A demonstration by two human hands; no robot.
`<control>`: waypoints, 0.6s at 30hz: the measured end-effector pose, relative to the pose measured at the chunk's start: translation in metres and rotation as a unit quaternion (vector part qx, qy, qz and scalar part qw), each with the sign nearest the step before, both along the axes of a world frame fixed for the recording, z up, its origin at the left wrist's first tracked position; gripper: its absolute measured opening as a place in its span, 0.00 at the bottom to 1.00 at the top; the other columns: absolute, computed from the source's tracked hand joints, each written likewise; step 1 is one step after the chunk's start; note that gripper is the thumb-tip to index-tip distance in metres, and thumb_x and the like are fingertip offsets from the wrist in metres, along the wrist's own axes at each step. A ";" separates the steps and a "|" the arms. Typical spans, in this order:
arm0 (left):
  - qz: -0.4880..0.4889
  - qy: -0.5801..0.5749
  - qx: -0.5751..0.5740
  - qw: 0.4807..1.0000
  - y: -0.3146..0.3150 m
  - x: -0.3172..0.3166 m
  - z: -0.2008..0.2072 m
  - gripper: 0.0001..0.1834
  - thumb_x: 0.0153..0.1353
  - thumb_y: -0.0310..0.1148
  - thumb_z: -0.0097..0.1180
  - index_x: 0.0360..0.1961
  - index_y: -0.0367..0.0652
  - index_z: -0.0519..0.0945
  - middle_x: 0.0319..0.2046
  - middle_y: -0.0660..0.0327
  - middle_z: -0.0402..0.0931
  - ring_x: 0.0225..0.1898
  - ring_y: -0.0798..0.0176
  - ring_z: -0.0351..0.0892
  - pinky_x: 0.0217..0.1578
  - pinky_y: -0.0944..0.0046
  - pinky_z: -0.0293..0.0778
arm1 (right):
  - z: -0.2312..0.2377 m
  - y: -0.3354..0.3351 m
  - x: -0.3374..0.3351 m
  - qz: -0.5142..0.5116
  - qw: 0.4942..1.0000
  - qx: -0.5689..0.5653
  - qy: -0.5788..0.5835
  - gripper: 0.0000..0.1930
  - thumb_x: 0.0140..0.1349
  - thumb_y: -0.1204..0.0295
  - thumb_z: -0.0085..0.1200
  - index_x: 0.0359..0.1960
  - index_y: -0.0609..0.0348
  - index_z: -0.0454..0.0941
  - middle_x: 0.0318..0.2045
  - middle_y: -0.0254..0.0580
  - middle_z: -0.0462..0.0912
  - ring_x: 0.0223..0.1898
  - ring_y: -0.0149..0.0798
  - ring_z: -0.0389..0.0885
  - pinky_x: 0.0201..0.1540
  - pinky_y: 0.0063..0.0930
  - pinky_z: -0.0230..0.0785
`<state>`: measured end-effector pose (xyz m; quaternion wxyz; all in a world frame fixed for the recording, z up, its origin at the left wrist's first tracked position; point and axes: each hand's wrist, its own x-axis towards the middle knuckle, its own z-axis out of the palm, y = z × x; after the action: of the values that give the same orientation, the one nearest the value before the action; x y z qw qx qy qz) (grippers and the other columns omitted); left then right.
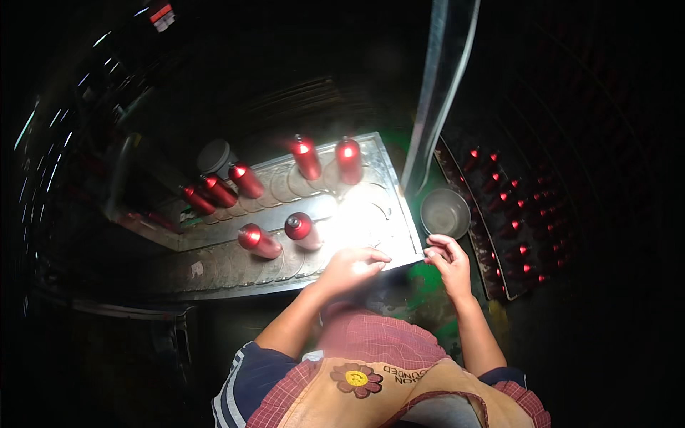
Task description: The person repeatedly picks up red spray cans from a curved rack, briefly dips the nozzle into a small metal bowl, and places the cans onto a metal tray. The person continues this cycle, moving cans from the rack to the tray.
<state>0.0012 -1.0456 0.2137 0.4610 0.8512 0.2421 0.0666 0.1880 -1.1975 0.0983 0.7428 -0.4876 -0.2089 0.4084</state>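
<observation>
Our tan apron [342, 406] foremost, we half-curl left hand [351, 269] and right hand [452, 267] by the conveyor's [214, 234] near corner, any grip unclear, its red bottles [307, 160] vertical, necks up.

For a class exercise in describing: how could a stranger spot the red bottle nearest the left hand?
Find the long metal tray. Two red bottles stand in its near row; pick the one on the right, closer to the left hand than its neighbour.

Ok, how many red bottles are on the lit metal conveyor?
7 red bottles: far row, three at left, two further right; near row, two side by side. More may be hidden in the dark at left.
</observation>
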 end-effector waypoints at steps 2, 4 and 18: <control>-0.023 0.046 -0.030 0.998 -0.059 0.077 -0.027 0.07 0.60 0.27 0.62 0.39 0.38 0.87 0.36 0.59 0.85 0.37 0.67 0.83 0.42 0.67 0.77 | -0.030 -0.073 0.055 0.000 0.999 0.045 0.026 0.17 0.61 0.80 0.57 0.53 0.65 0.76 0.47 0.38 0.81 0.44 0.29 0.80 0.46 0.23 0.74; -0.037 0.045 -0.124 0.991 -0.126 0.164 -0.066 0.08 0.62 0.22 0.60 0.42 0.37 0.86 0.38 0.61 0.85 0.41 0.70 0.82 0.46 0.70 0.76 | -0.067 -0.151 0.129 -0.038 0.998 -0.032 0.024 0.17 0.61 0.78 0.58 0.53 0.63 0.77 0.47 0.40 0.81 0.43 0.29 0.80 0.46 0.23 0.74; -0.065 0.171 -0.306 0.934 -0.267 0.598 -0.311 0.11 0.68 0.32 0.58 0.46 0.38 0.83 0.37 0.64 0.84 0.37 0.70 0.81 0.40 0.70 0.76 | -0.250 -0.447 0.429 -0.354 0.887 -0.285 0.079 0.15 0.60 0.75 0.63 0.50 0.58 0.81 0.46 0.34 0.84 0.50 0.29 0.79 0.53 0.27 0.71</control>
<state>0.5994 -1.3125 -0.0971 0.6541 0.6813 0.2698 -0.1876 0.6168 -1.6447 -0.1518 0.6809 -0.6861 0.1627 0.1979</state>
